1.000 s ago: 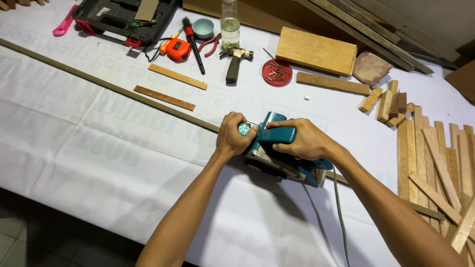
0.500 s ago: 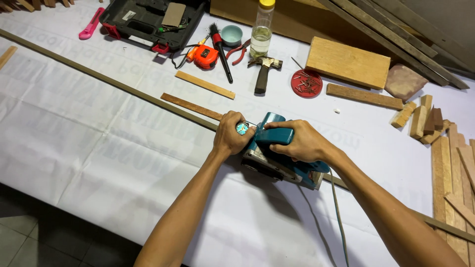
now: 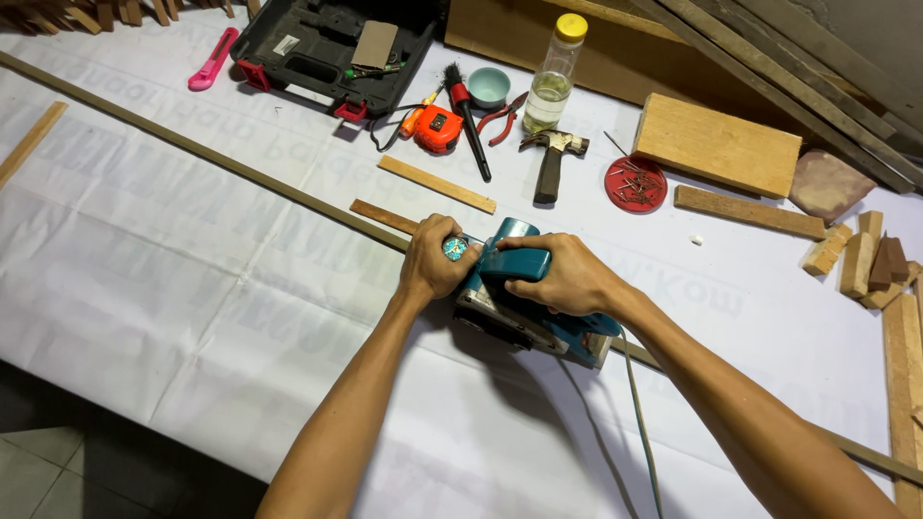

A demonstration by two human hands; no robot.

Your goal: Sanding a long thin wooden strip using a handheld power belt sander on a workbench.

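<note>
A teal electric planer [image 3: 534, 317] rests on a long thin wooden strip [image 3: 202, 154] that runs diagonally across the white-covered table [image 3: 173, 317]. My left hand [image 3: 433, 258] is closed around the planer's front knob. My right hand [image 3: 558, 274] grips the rear handle on top. The planer's grey cord [image 3: 639, 432] trails toward the near edge. The strip passes under the planer and comes out at the lower right.
Behind the planer lie two short wood slats [image 3: 437, 183], a hammer [image 3: 551, 163], a brush [image 3: 468, 120], an orange tape measure [image 3: 433, 128], pliers, a small bowl, a bottle [image 3: 553, 77], a red lid of nails [image 3: 635, 183], an open black tool case [image 3: 332, 48], a pink knife [image 3: 212, 60] and wood blocks [image 3: 716, 144] at right.
The view has shifted, so the table's objects sit lower in the frame. Both hands keep the same hold on the planer, which stays at about the same spot on the strip.
</note>
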